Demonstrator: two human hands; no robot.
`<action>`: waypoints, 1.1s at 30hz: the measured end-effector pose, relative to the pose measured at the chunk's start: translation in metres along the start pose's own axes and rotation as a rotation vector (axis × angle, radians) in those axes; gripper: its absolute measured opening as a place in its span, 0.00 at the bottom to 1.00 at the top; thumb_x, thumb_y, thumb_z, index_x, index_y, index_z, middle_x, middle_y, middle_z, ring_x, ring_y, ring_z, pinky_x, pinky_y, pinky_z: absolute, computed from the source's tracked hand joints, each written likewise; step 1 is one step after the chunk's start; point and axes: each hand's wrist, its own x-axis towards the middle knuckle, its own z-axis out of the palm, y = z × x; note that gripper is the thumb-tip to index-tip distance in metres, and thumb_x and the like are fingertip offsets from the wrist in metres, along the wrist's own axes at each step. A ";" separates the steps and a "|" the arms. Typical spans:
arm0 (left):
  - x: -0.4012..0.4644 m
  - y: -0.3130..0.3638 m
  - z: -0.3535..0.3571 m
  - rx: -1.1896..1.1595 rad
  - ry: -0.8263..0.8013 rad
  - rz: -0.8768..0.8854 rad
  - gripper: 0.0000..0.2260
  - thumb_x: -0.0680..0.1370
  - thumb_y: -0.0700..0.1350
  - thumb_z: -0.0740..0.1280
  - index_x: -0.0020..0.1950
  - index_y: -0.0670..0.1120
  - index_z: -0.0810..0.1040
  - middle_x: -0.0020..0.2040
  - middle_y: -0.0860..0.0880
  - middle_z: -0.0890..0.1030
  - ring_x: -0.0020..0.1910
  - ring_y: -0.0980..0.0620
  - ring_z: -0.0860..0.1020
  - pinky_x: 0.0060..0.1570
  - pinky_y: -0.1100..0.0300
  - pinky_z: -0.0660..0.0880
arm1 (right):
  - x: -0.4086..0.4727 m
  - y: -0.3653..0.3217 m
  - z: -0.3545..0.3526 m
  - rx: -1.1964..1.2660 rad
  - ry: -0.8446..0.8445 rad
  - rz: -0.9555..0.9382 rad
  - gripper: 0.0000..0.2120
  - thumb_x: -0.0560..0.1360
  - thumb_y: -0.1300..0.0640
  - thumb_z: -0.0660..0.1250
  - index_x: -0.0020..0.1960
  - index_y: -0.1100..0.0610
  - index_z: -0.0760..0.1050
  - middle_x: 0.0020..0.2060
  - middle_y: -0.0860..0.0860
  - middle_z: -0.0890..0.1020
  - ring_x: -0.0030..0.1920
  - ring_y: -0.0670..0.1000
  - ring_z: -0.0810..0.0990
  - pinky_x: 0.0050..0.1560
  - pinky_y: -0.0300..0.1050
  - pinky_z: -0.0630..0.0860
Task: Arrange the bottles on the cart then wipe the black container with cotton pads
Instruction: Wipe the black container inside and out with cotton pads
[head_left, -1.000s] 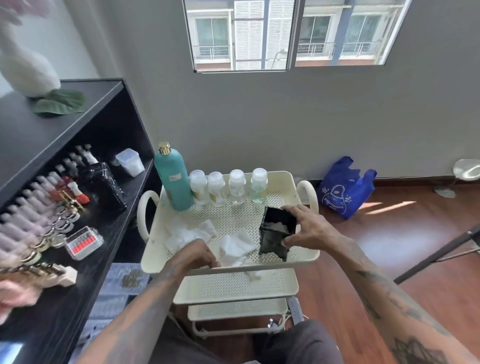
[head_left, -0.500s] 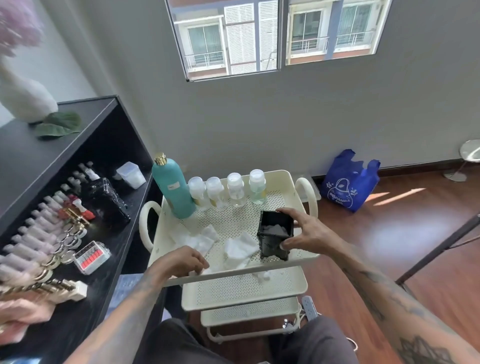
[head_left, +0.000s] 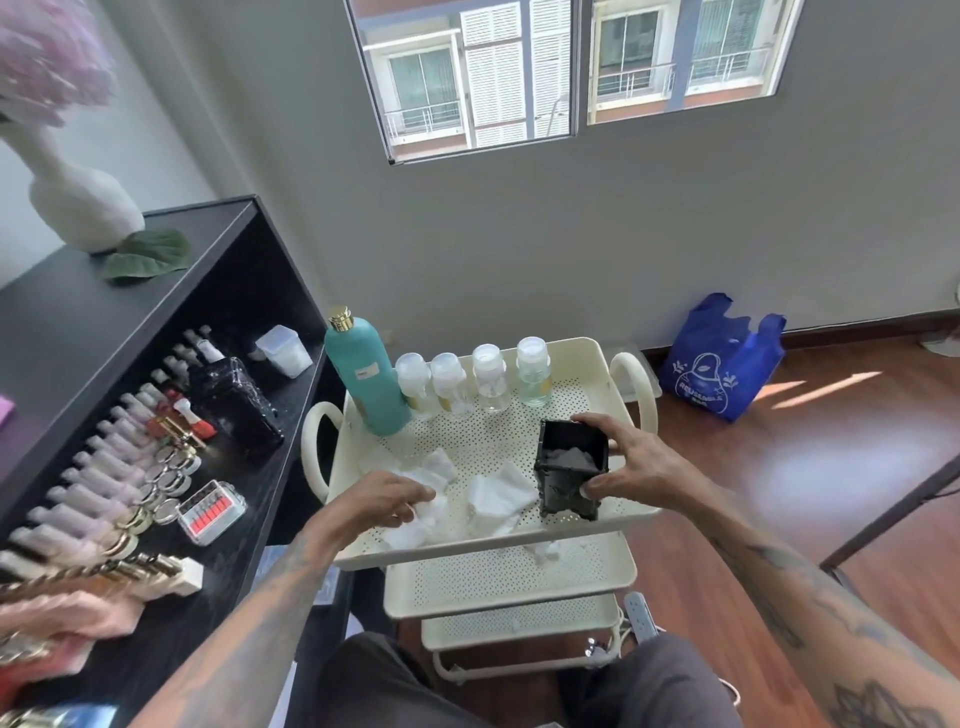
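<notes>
Your right hand (head_left: 631, 467) fingers curl round black container (head_left: 571, 475), near right front rim of cart (head_left: 597, 358) top tray. Left hand (head_left: 382, 501) fingers bend over cotton pads (head_left: 441, 467); real pinch, cannot tell. Rub hard: container tips off edge. Bottles (head_left: 488, 379) behind may fall.

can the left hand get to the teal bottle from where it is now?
Probably yes. The left hand rests on the cotton pads at the cart's front-left; the teal bottle stands upright at the back-left, with only bare tray between them.
</notes>
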 end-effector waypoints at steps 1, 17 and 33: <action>0.000 0.000 0.001 -0.055 0.043 0.022 0.11 0.75 0.49 0.72 0.51 0.43 0.86 0.39 0.49 0.81 0.41 0.51 0.76 0.49 0.56 0.73 | 0.000 0.000 0.000 0.001 -0.001 0.000 0.41 0.62 0.57 0.77 0.69 0.36 0.64 0.60 0.46 0.77 0.61 0.48 0.75 0.64 0.51 0.73; -0.042 0.124 0.071 0.100 0.610 1.078 0.07 0.74 0.37 0.74 0.51 0.43 0.84 0.46 0.50 0.84 0.44 0.54 0.83 0.48 0.64 0.79 | -0.001 -0.005 0.008 0.026 0.049 -0.012 0.42 0.62 0.57 0.77 0.71 0.38 0.64 0.61 0.46 0.77 0.60 0.48 0.76 0.62 0.48 0.74; -0.015 0.171 0.107 0.920 -0.343 0.294 0.13 0.80 0.48 0.56 0.43 0.46 0.77 0.41 0.41 0.81 0.37 0.48 0.74 0.40 0.57 0.70 | -0.002 -0.003 0.005 0.030 0.069 -0.032 0.43 0.63 0.59 0.78 0.71 0.38 0.63 0.63 0.46 0.75 0.59 0.48 0.75 0.60 0.43 0.75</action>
